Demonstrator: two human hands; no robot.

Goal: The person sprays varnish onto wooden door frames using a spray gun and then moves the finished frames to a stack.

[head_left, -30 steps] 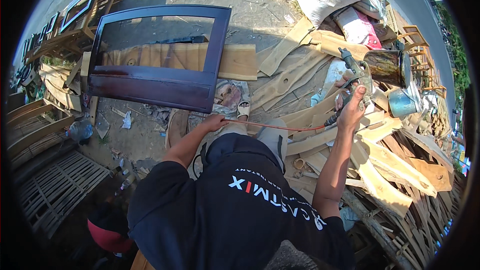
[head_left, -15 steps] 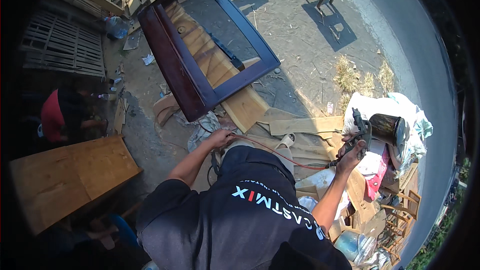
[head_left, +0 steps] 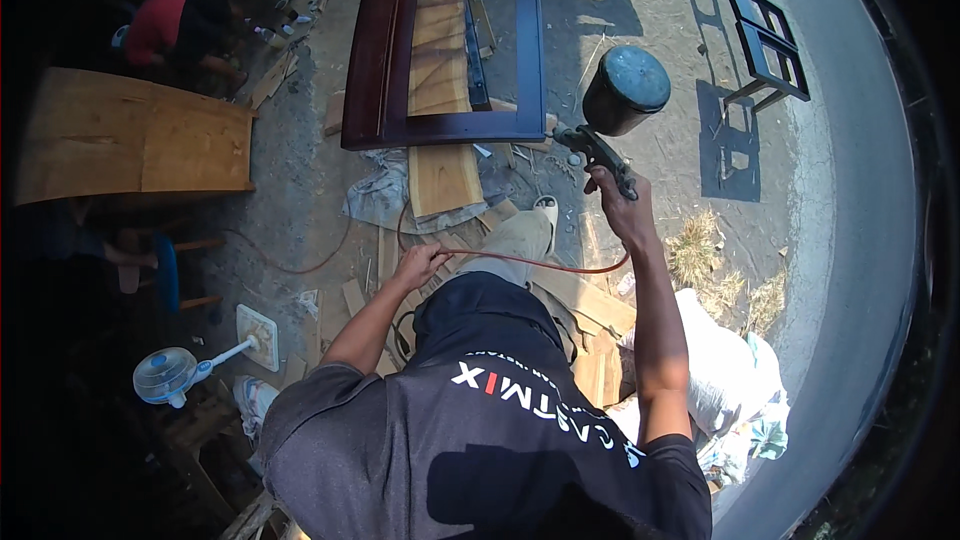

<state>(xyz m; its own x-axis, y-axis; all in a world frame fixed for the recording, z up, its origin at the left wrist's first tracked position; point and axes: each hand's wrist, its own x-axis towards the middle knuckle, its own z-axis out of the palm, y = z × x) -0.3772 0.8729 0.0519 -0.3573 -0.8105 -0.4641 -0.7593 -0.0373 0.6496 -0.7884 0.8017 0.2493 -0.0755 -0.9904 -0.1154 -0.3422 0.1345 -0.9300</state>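
Our right hand (head_left: 624,206) grips spray gun (head_left: 598,148) | left hand (head_left: 421,266) clasps red hose (head_left: 540,264) | dark wooden frame (head_left: 376,60) far-left of right hand, long axis near-far; right nearer

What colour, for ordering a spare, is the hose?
The hose is reddish-orange, clearest in the head view.

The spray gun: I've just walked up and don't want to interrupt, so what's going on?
The person's right hand grips the spray gun, its nozzle close to the lower right corner of a dark reddish-brown frame. The left hand holds the red hose in front of the waist. No spray mist can be made out.
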